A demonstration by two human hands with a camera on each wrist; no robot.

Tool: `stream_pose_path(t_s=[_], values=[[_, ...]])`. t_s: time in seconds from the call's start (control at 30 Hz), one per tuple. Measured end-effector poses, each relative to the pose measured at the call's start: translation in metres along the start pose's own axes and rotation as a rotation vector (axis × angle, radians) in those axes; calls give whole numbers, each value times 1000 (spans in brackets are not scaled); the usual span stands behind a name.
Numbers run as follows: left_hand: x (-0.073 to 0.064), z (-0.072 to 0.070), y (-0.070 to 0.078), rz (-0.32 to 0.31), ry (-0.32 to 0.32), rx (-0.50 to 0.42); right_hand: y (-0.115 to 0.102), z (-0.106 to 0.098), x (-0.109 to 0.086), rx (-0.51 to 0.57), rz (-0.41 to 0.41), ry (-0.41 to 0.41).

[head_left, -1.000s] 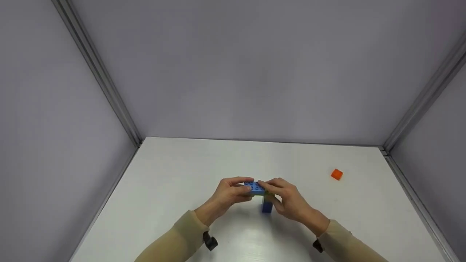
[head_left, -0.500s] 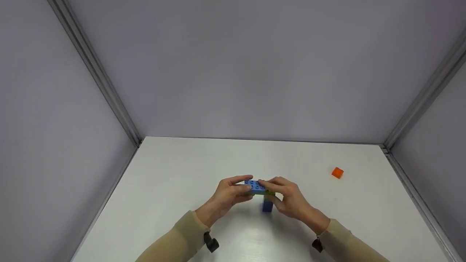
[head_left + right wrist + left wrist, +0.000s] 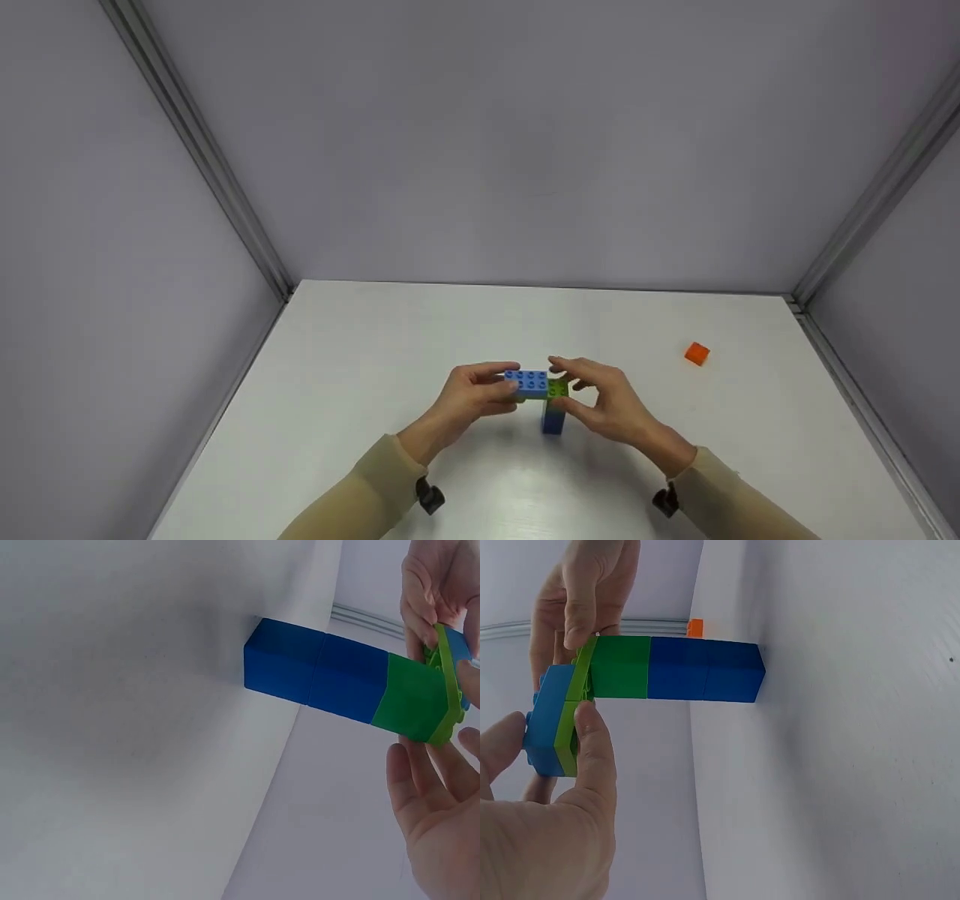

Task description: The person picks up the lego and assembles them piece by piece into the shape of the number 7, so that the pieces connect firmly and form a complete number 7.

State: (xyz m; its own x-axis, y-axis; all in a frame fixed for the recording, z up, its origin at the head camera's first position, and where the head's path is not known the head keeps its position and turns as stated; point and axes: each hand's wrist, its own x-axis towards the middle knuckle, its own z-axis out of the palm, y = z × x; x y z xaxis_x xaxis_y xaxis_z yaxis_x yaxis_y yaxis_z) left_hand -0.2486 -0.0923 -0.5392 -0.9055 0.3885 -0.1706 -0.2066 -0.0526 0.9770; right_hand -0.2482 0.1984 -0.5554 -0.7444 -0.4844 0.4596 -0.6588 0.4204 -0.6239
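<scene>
A tower of two stacked dark blue bricks (image 3: 679, 669) and a green brick (image 3: 621, 667) stands upright on the table. Capping it is a thin lime green plate (image 3: 557, 388) that juts out to the left. On that overhang sits a light blue studded brick (image 3: 529, 383). My left hand (image 3: 465, 394) pinches brick and plate together, thumb on top and a finger beneath. Around the tower's right side, my right hand (image 3: 611, 405) is spread, its thumb close to the plate's right end and its fingers raised off the top.
A small orange brick (image 3: 697, 353) lies toward the back right of the white table (image 3: 390, 330). Grey panels (image 3: 525, 150) with metal corner rails enclose the back and both sides.
My right hand has lifted its fingers off the top and drawn slightly right, uncovering the lime green studs. The left hand keeps its pinch in nearly the same place.
</scene>
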Motion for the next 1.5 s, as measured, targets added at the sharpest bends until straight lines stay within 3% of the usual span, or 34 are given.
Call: stream_pose_path(t_s=[0.2, 0.43, 0.83, 1.5], values=[[1, 2, -1, 58, 30, 75, 10, -15, -9, 82, 207, 46], [0, 2, -3, 97, 29, 93, 23, -34, -18, 135, 370, 139], [0, 0, -3, 115, 21, 96, 63, -59, -42, 182, 506, 255], [0, 2, -3, 112, 26, 106, 121, -113, -72, 117, 828, 298]])
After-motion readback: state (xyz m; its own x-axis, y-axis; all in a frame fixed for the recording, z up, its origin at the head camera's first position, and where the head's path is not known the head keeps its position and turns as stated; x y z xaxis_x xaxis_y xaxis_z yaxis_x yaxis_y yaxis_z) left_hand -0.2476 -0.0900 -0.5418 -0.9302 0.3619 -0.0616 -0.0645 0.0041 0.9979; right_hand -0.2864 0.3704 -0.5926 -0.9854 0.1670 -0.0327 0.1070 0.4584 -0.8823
